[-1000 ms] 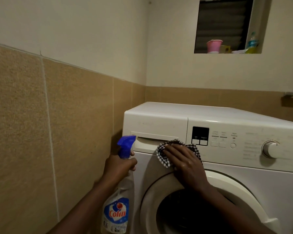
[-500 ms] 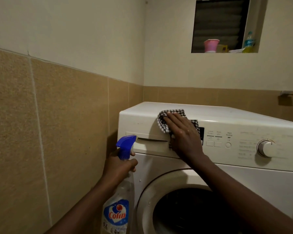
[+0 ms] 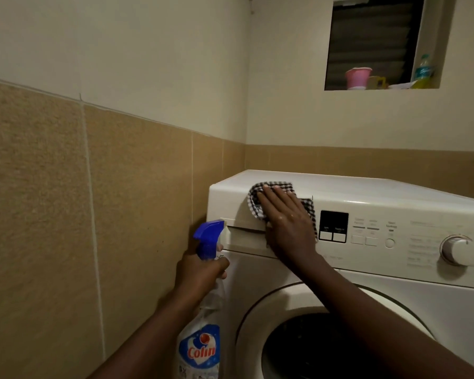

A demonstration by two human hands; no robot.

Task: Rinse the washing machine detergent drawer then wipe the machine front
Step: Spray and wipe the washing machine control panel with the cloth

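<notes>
While the right hand (image 3: pixel 288 228) lies flat, fingers straight and together, pressing a checked woven cloth (image 3: pixel 254 201) on the smooth white detergent drawer (image 3: pixel 230 206) of the washing machine (image 3: pixel 411 302) at frame centre, the left hand (image 3: pixel 200 272) curls round a clear plastic spray bottle (image 3: pixel 200 348), blue-nozzled, at lower centre.

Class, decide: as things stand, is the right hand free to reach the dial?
Probably yes: the right hand lies flat on the cloth, and nothing stands between it and the dial.

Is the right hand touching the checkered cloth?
Touching. Head view: the right hand lies flat on the checkered cloth, pressing it against the washing machine.
</notes>
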